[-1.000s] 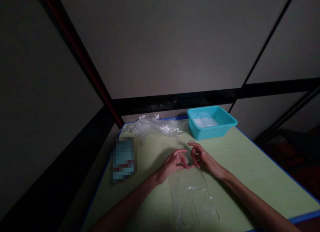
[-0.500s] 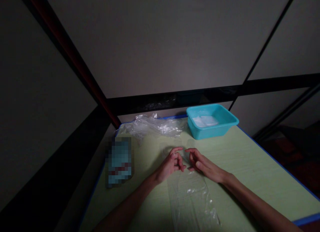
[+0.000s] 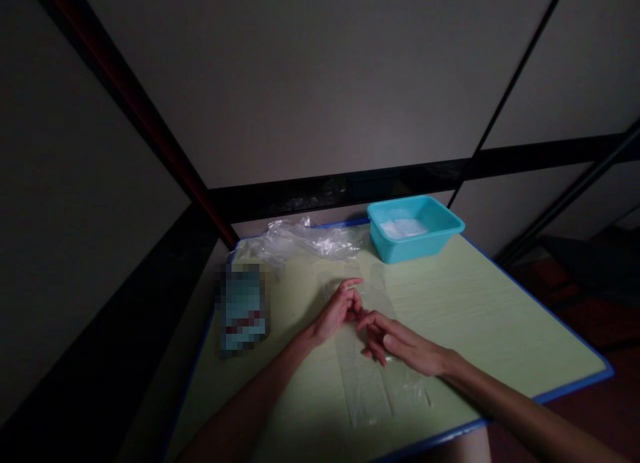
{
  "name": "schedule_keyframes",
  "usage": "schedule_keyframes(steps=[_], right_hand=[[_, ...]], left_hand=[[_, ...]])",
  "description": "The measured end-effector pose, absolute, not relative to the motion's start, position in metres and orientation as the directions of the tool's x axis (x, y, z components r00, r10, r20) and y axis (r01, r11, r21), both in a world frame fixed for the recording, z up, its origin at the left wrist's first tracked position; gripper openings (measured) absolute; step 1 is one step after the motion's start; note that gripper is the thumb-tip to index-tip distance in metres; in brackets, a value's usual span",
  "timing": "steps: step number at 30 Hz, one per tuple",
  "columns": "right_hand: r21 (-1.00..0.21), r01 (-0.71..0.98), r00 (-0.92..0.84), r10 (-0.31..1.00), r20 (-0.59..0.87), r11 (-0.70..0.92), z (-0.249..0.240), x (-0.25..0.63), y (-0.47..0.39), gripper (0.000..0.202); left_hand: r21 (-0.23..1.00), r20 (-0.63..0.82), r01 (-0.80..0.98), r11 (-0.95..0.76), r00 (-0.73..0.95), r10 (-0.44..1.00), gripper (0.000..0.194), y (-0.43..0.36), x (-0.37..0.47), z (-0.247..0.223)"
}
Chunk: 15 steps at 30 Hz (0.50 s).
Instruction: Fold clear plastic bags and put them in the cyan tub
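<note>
A clear plastic bag (image 3: 364,390) lies flat on the table, long side running toward me, with some creases along its right part. My left hand (image 3: 336,316) is over the bag's upper half, its fingers loosely curled and apart, with nothing visible in them. Just to the right and a little nearer to me is my right hand (image 3: 407,346), palm down with bent, spread fingers low over the bag. Its index fingertip meets or overlaps the left fingers. Whether either hand presses on the film cannot be made out.
Crumpled clear plastic (image 3: 305,242) lies along the table's back edge. A turquoise basin (image 3: 413,246) with white material (image 3: 404,228) inside stands at the back right. A blurred-out packet (image 3: 243,310) is at the left. The table (image 3: 480,303) has blue edging; panels rise behind it.
My right hand has moved left and toward me, closing the gap to the left hand. The view has shifted, so the near table edge and the bag's near end now show.
</note>
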State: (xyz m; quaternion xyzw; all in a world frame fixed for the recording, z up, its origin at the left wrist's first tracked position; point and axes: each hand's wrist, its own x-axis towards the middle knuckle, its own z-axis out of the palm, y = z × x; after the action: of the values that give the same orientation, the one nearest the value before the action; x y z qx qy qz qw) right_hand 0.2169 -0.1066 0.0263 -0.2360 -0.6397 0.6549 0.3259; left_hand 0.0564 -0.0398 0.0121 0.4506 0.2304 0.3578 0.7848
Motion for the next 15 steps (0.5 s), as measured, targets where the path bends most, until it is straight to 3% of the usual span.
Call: schedule_keyframes(steps=[5,10,13,15], right_hand=[[-0.994,-0.104,-0.685,0.727,0.044,-0.038,0.028,0.224,-0.132,0.045],[-0.998,0.029,-0.684,0.727,-0.056,-0.049,0.034,0.238,-0.16,0.044],[-0.969,0.237,-0.617,0.781,-0.095,0.069,0.041,0.248,-0.164,0.033],[-0.881,0.407,-0.556,0.83,-0.03,0.241,0.047,0.257,-0.163,0.023]], left_hand=[[0.867,-0.042,-0.352,0.353,0.653,0.756,0.052,-0.039,0.056,0.014],[0.862,-0.027,-0.369,0.346,0.65,0.759,0.049,-0.039,0.057,0.012],[0.858,-0.003,-0.392,0.332,0.643,0.766,0.05,-0.04,0.058,0.013],[0.85,0.021,-0.417,0.32,0.635,0.772,0.051,-0.039,0.057,0.016]])
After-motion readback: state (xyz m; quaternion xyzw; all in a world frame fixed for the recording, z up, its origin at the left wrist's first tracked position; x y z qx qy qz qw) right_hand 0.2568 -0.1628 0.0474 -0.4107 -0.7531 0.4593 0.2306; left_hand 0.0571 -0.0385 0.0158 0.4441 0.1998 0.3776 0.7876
